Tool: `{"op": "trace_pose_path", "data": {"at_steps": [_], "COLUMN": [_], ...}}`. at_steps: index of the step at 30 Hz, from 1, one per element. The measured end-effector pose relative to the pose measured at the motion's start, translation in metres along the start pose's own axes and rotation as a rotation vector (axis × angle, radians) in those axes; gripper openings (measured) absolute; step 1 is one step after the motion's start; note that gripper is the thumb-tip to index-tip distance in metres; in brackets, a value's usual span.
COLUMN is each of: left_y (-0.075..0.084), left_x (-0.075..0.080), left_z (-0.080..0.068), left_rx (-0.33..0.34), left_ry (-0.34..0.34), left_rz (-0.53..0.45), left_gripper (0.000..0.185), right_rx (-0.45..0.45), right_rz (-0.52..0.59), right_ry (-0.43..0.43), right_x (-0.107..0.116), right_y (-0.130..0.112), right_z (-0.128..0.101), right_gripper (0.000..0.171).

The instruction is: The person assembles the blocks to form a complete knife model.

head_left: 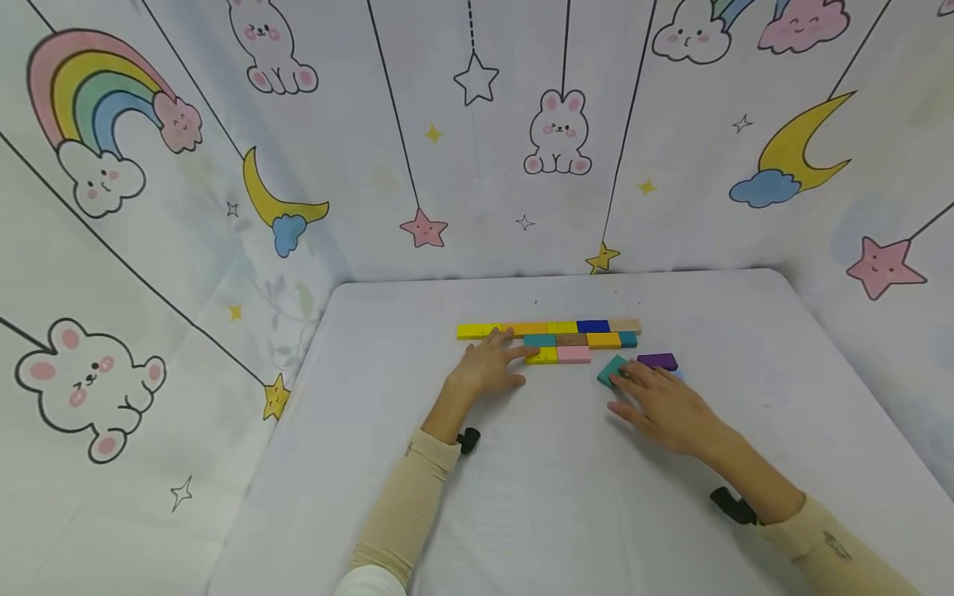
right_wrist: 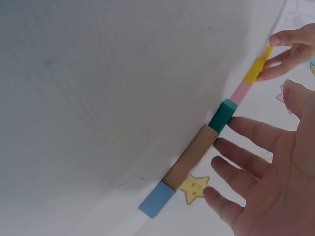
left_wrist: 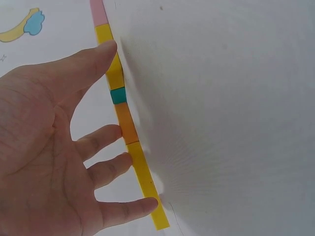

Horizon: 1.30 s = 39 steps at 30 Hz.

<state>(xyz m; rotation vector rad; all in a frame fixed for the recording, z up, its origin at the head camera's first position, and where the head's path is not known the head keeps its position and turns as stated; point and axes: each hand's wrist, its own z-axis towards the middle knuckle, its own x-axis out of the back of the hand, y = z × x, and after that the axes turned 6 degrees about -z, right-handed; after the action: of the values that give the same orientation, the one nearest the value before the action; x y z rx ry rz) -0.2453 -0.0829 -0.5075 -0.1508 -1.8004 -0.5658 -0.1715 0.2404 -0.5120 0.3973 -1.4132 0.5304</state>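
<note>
The flat wall of colored blocks (head_left: 551, 340) lies in the middle of the white table (head_left: 537, 497). Two rows look full and a third row has only a yellow and a pink block. The left hand (head_left: 488, 368) rests with straight fingers on its left end. The right hand (head_left: 659, 401) lies spread over a loose green block (head_left: 611, 370), maybe touching it. A purple block (head_left: 657, 361) waits beside. The wrist views show the blocks edge-on only.
</note>
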Motion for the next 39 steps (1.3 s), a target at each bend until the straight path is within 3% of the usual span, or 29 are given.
{"op": "trace_pose_path", "data": {"at_steps": [6, 20, 39], "left_y": [0.000, 0.000, -0.002], "left_x": [-0.001, 0.000, -0.002], "left_z": [0.000, -0.001, 0.001], "left_rx": [0.002, -0.014, -0.009], "left_ry": [-0.001, 0.015, 0.018], "left_rz": [0.008, 0.027, 0.029], "left_gripper": [0.055, 0.055, 0.056], "right_rx": [-0.050, -0.078, -0.050], "right_rz": [-0.011, -0.070, -0.152], "right_ry": [-0.021, -0.033, 0.074], "right_x": [-0.001, -0.002, -0.014], "right_y": [-0.003, -0.006, -0.005], "right_z": [0.007, 0.011, 0.025], "right_gripper": [0.065, 0.061, 0.065]}}
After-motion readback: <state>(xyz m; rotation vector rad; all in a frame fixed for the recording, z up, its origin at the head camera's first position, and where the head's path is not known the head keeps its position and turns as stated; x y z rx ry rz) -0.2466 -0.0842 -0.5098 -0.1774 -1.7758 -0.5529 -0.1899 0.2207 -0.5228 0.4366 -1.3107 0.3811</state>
